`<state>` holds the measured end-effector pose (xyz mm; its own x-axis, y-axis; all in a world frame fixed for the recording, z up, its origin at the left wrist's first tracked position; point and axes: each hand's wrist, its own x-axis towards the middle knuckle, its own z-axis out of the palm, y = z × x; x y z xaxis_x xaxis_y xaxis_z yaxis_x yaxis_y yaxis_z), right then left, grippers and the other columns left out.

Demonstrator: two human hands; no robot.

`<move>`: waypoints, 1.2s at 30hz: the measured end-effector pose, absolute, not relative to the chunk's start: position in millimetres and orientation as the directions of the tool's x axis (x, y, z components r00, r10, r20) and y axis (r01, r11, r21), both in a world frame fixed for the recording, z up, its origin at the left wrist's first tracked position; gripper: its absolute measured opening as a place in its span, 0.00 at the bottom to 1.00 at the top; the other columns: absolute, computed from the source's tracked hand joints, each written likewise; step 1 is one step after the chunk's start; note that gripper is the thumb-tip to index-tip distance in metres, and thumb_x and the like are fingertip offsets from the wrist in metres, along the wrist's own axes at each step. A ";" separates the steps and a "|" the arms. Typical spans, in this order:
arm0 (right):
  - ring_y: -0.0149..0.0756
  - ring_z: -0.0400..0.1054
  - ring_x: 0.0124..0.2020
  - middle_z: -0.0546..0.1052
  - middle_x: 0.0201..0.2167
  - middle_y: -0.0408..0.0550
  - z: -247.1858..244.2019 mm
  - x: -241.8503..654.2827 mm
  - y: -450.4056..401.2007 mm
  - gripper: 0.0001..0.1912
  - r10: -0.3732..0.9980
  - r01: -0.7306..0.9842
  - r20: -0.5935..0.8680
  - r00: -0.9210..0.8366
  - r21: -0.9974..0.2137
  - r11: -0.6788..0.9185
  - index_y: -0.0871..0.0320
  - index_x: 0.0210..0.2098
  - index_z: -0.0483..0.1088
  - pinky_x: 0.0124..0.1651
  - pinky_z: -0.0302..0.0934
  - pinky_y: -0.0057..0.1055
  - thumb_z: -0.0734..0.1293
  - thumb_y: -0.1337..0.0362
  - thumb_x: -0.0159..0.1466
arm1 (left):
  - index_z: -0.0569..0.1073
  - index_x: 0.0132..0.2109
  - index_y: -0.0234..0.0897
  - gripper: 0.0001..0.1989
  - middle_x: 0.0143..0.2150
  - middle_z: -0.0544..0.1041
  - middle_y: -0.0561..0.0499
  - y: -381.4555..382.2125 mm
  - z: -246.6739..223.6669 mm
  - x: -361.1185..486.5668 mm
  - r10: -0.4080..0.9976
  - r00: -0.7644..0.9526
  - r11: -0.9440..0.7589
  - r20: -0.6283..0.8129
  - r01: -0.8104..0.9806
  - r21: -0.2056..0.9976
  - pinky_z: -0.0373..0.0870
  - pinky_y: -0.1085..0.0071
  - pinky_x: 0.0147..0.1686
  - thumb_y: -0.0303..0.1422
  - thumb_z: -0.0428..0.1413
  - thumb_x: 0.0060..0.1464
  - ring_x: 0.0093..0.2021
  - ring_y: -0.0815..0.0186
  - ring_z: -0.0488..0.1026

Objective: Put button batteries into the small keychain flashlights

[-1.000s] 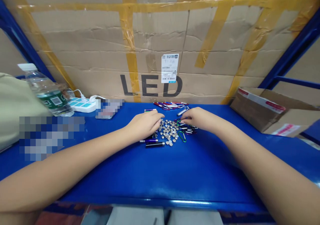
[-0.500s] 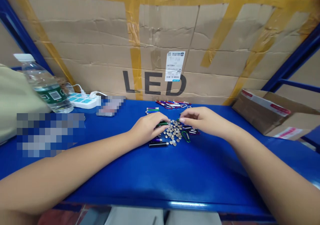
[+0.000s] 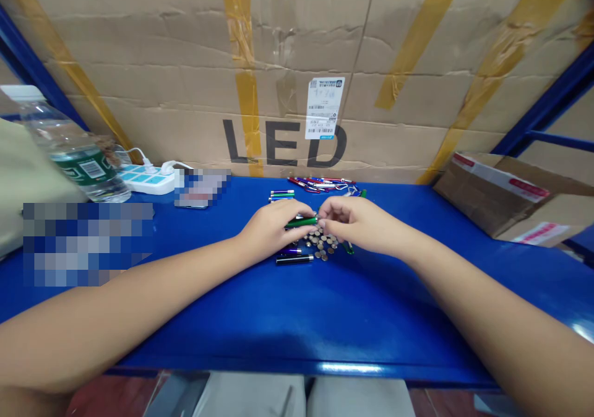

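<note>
My left hand [image 3: 271,224] is closed round a slim green flashlight tube [image 3: 301,223] with a silver end, held level over the table. At that silver end, the fingertips of my right hand [image 3: 350,219] are pinched together; what they hold, if anything, is too small to make out. A pile of coin-shaped button cells [image 3: 321,241] lies just below both hands, partly covered by them. Nearer me is a black tube [image 3: 294,260], with a blue tube [image 3: 291,252] beside it. Green carabiner clips show in part beside my right hand.
Behind the hands lie more tubes [image 3: 281,196] and a heap of red, silver and blue pieces with clips [image 3: 320,184]. A water bottle [image 3: 78,163] and a power strip [image 3: 151,180] stand left. An open cardboard box [image 3: 501,200] sits right; a large carton [image 3: 185,95] backs the table.
My right hand has moved left from beside the button cells to the end of the green tube, its fingertips closing up. My left hand keeps hold of the tube. The view has shifted slightly.
</note>
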<state>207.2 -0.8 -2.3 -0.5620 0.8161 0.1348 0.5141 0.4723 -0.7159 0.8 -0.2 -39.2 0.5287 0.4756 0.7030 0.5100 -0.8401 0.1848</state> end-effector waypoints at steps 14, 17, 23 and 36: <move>0.27 0.62 0.20 0.68 0.22 0.39 -1.5 212.0 1.2 0.07 0.850 0.453 0.065 -0.523 -0.823 0.342 0.55 0.31 0.65 0.21 0.54 0.25 0.59 0.72 0.54 | 0.74 0.45 0.35 0.16 0.41 0.79 0.48 5.4 -35.4 -5.3 0.507 0.575 -0.820 0.643 0.552 0.153 0.68 0.71 0.42 0.40 0.47 0.64 0.42 0.66 0.75; 0.28 0.60 0.19 0.68 0.20 0.39 -3.7 210.1 1.1 0.04 0.851 0.458 0.082 -0.519 -0.814 0.357 0.55 0.31 0.64 0.21 0.53 0.25 0.60 0.70 0.57 | 0.74 0.43 0.35 0.19 0.38 0.79 0.48 5.9 -34.2 -3.9 0.537 0.587 -0.805 0.606 0.572 0.158 0.67 0.72 0.39 0.41 0.43 0.65 0.39 0.66 0.75; 0.29 0.62 0.21 0.69 0.21 0.40 -7.4 206.7 3.1 0.03 0.873 0.521 0.180 -0.453 -0.742 0.422 0.56 0.30 0.65 0.24 0.53 0.27 0.63 0.65 0.61 | 0.73 0.43 0.35 0.16 0.34 0.78 0.52 7.8 -33.1 -2.5 0.691 0.492 -0.704 0.530 0.625 0.338 0.67 0.74 0.34 0.43 0.48 0.62 0.34 0.67 0.74; 0.30 0.61 0.23 0.70 0.23 0.41 -12.8 209.8 5.4 0.04 0.814 0.596 0.299 -0.498 -0.564 0.572 0.55 0.32 0.65 0.27 0.52 0.28 0.62 0.63 0.62 | 0.69 0.26 0.35 0.25 0.23 0.72 0.54 8.7 -29.3 -6.2 0.692 0.486 -0.681 0.534 0.685 0.258 0.61 0.69 0.36 0.42 0.39 0.66 0.28 0.68 0.69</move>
